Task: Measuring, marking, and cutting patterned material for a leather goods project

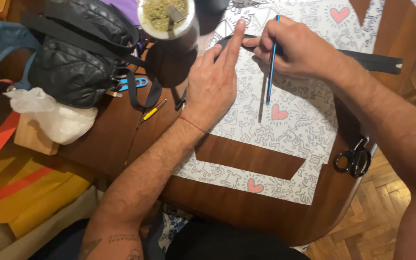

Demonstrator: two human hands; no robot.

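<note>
Pencil [271, 62] pinched in my right hand [297, 48], tip on the drawn paper [294, 130]. My left hand [213, 82] lies flat, maybe pressing the black zipper [376, 61].

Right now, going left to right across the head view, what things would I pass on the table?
Black quilted bag → yellow-tipped tool → left hand pressing the printed fabric → blue pencil in the right hand → black scissors.

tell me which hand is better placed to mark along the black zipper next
Right, probably. The right hand already grips the blue pencil beside the black zipper, while the left hand lies flat pinning the printed fabric.
</note>
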